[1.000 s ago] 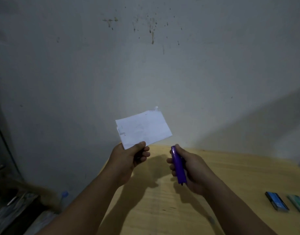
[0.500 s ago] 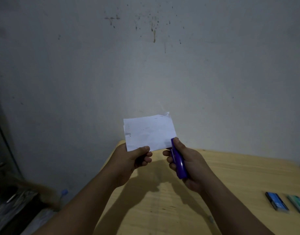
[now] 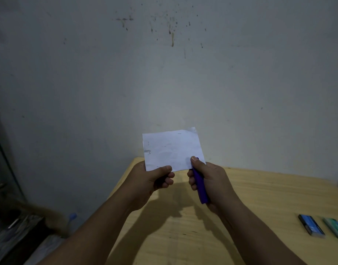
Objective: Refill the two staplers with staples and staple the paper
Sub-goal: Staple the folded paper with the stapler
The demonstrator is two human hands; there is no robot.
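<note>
My left hand (image 3: 151,180) pinches the lower left corner of a small white paper (image 3: 172,149), held upright above the wooden table (image 3: 259,197). My right hand (image 3: 210,182) grips a purple stapler (image 3: 200,185), thumb on top. The stapler's front end meets the paper's lower right corner. Whether the corner sits inside the jaws is hidden by my thumb. Several small dark marks show near the paper's edges.
A blue box (image 3: 311,225) and a green box (image 3: 335,228) lie side by side at the table's right edge. A stained grey wall (image 3: 164,73) stands just behind the table. Dark clutter and a blue-capped bottle (image 3: 72,217) sit low on the left.
My right hand has brought the purple stapler up and left until its tip reached the paper's lower right corner. The left hand shifted the paper slightly right and levelled it.
</note>
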